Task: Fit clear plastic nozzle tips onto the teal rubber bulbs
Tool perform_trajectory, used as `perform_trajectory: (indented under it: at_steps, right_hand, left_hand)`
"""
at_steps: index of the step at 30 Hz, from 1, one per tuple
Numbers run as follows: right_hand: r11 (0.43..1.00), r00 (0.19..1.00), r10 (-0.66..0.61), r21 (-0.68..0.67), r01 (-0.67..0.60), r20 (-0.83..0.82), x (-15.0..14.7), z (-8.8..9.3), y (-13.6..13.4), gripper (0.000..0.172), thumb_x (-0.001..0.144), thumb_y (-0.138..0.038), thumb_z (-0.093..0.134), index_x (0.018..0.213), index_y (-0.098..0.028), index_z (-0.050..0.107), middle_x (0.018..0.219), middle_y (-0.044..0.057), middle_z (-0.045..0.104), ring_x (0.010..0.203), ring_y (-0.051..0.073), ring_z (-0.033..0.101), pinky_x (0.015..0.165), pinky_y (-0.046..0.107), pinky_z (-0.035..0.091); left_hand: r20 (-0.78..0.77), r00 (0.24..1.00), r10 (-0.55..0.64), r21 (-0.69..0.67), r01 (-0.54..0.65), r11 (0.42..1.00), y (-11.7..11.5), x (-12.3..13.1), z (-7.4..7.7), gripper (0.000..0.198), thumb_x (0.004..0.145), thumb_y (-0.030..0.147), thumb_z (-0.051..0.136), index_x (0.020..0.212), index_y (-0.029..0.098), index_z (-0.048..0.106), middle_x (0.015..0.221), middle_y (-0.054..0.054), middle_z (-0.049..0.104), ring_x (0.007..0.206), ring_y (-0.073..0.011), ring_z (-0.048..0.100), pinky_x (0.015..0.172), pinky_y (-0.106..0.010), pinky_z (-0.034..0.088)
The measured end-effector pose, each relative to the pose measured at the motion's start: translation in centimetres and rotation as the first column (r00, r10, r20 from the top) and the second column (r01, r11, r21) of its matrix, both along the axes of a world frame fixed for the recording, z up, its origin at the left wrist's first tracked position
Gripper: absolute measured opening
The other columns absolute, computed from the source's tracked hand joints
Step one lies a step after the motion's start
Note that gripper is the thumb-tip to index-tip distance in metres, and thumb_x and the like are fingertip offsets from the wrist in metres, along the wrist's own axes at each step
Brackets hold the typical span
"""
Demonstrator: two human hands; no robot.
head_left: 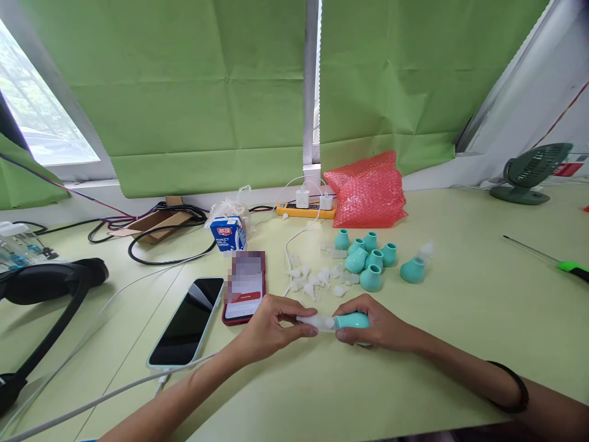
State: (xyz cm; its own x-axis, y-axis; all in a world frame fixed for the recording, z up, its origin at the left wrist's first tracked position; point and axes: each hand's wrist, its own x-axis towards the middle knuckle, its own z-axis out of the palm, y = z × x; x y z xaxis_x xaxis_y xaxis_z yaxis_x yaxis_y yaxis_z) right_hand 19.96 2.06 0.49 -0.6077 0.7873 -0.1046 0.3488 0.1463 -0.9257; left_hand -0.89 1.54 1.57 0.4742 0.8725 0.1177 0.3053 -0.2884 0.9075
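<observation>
My right hand (375, 325) is closed round a teal rubber bulb (350, 320), held on its side with its neck to the left. A clear plastic nozzle (326, 323) meets the bulb's neck, and my left hand (280, 322) pinches its far end between thumb and fingers. Whether the nozzle is fully seated in the neck, I cannot tell. Beyond my hands stand several teal bulbs (370, 278) in a cluster, one lying on its side. Left of them lie several small white translucent tips (311, 283). Another bulb (413, 270), with a clear piece on it, sits apart to the right.
Two phones lie left of my hands, one dark-screened (188, 322) and one lit (245, 298). Behind are a blue milk carton (229, 234), an orange power strip (304, 212) and red bubble wrap (368, 193). A screwdriver (534, 247) and small fan (529, 175) are at right; cables cross the left.
</observation>
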Motion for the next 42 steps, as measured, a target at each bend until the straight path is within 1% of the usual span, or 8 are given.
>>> perform_trajectory:
  at_steps: [7,14,20,23,26,30,34,42]
  right_hand:
    - [0.938,0.984,-0.012,-0.343,-0.051,-0.178,-0.4,-0.2,0.3,0.028,0.065,-0.038,0.061,0.061,-0.010,0.056,0.047,-0.002,0.050,0.033,0.003,0.037,0.033,0.016,0.026]
    - [0.920,0.989,-0.015,-0.388,-0.044,-0.148,-0.4,-0.6,0.4,0.030,0.064,-0.039,0.062,0.065,-0.009,0.059,0.045,-0.002,0.050,0.031,0.003,0.037,0.030,0.015,0.024]
    - [0.918,0.991,0.036,-0.389,-0.084,-0.128,-0.3,-0.9,0.4,0.032,0.067,-0.041,0.060,0.066,-0.009,0.057,0.048,-0.002,0.050,0.032,0.003,0.036,0.031,0.015,0.024]
    - [0.967,0.990,0.085,-0.230,-0.109,-0.115,-0.4,0.2,0.1,0.032,0.070,-0.043,0.056,0.075,-0.012,0.056,0.054,-0.003,0.049,0.038,0.004,0.040,0.036,0.016,0.031]
    - [0.989,0.995,0.096,0.114,-0.097,0.016,0.1,2.1,-0.5,0.029,0.073,-0.040,0.053,0.088,-0.016,0.057,0.071,0.001,0.055,0.062,0.011,0.051,0.058,0.022,0.043]
    - [0.904,0.990,-0.058,0.427,-0.003,0.129,2.3,3.7,-0.9,0.025,0.071,-0.037,0.056,0.089,-0.020,0.059,0.095,0.005,0.058,0.089,0.019,0.051,0.082,0.031,0.039]
    - [0.840,0.957,-0.286,0.492,0.230,0.041,5.7,3.8,-0.8,0.021,0.068,-0.035,0.060,0.083,-0.020,0.060,0.090,0.006,0.061,0.087,0.022,0.054,0.080,0.034,0.042]
    - [0.603,0.735,-0.671,0.648,0.464,0.098,9.6,1.7,1.2,0.027,0.066,-0.037,0.059,0.084,-0.019,0.054,0.080,0.004,0.062,0.065,0.018,0.059,0.066,0.033,0.049]
  left_hand:
    - [-0.041,0.999,0.002,0.160,0.005,0.987,-0.2,-0.1,-0.3,0.026,0.067,0.029,0.063,0.083,0.009,0.068,0.064,-0.007,0.064,0.054,-0.0120,0.051,0.047,-0.021,0.037]
    - [-0.088,0.987,-0.133,0.129,0.143,0.981,-0.1,-0.2,-0.6,0.023,0.073,0.029,0.057,0.073,0.009,0.068,0.048,0.004,0.040,0.047,-0.0067,0.028,0.042,-0.021,0.022]
    - [-0.076,0.989,-0.127,0.121,0.135,0.983,0.1,-0.2,-0.4,0.022,0.071,0.030,0.060,0.074,0.010,0.068,0.048,0.002,0.047,0.046,-0.0068,0.034,0.041,-0.020,0.027]
    - [-0.013,0.998,-0.063,0.150,0.064,0.987,-0.3,0.1,0.0,0.024,0.068,0.029,0.062,0.084,0.011,0.067,0.061,-0.004,0.061,0.052,-0.0104,0.050,0.046,-0.020,0.038]
    - [0.058,0.998,-0.025,0.255,0.009,0.967,-0.8,0.4,0.3,0.030,0.065,0.028,0.066,0.091,0.013,0.065,0.070,-0.006,0.065,0.061,-0.0137,0.057,0.055,-0.023,0.046]
    - [0.054,0.998,0.012,0.416,-0.033,0.909,-1.0,0.4,0.3,0.045,0.067,0.028,0.064,0.108,0.016,0.055,0.081,-0.006,0.065,0.066,-0.0138,0.057,0.064,-0.027,0.049]
    - [-0.189,0.962,0.198,0.603,-0.046,0.796,-0.2,0.1,-0.4,0.022,0.075,0.022,0.052,0.094,0.016,0.062,0.086,-0.008,0.060,0.078,-0.0174,0.055,0.067,-0.031,0.048]
    - [-0.629,0.629,0.458,0.722,0.254,0.643,1.6,1.1,-1.4,0.029,0.077,0.013,0.044,0.105,0.015,0.053,0.102,-0.013,0.050,0.090,-0.0272,0.043,0.066,-0.038,0.045]
